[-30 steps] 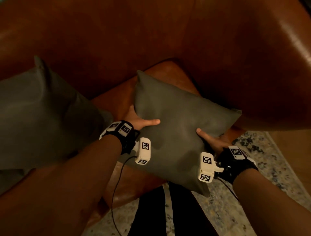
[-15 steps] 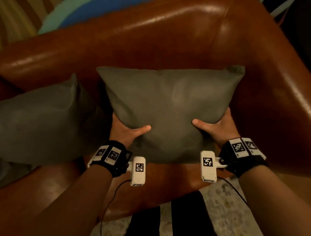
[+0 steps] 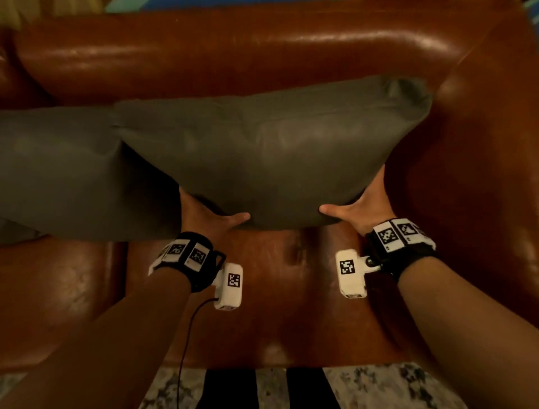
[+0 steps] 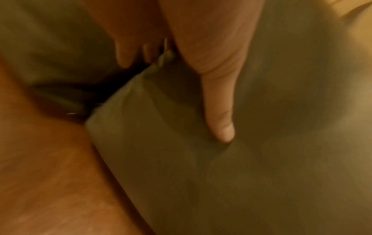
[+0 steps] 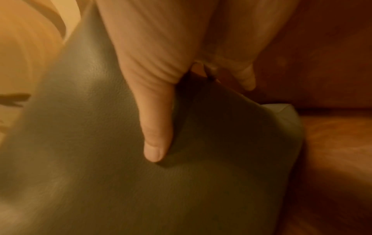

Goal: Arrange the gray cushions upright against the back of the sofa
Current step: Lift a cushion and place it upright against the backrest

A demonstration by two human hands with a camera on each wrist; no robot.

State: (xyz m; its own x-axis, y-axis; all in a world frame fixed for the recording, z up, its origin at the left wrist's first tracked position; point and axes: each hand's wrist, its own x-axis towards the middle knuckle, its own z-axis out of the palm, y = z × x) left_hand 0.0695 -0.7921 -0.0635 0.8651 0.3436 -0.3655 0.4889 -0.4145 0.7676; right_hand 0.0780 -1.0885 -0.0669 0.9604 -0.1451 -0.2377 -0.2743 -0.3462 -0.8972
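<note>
Your left hand (image 3: 208, 214) and right hand (image 3: 360, 208) grip the lower corners of the gray cushion (image 3: 271, 151) at frame centre, thumbs on its front and fingers (image 4: 124, 54) curled behind, against the sofa (image 3: 233, 52) back, beside a second gray cushion (image 3: 58, 169) at left.

A glossy brown leather sofa (image 3: 262, 55) fills the view under warm, dim light. Below its seat edge lies a mottled grey-and-cream rug (image 3: 388, 385). Behind the backrest, something blue, perhaps fabric (image 3: 180, 3), shows blurred.
</note>
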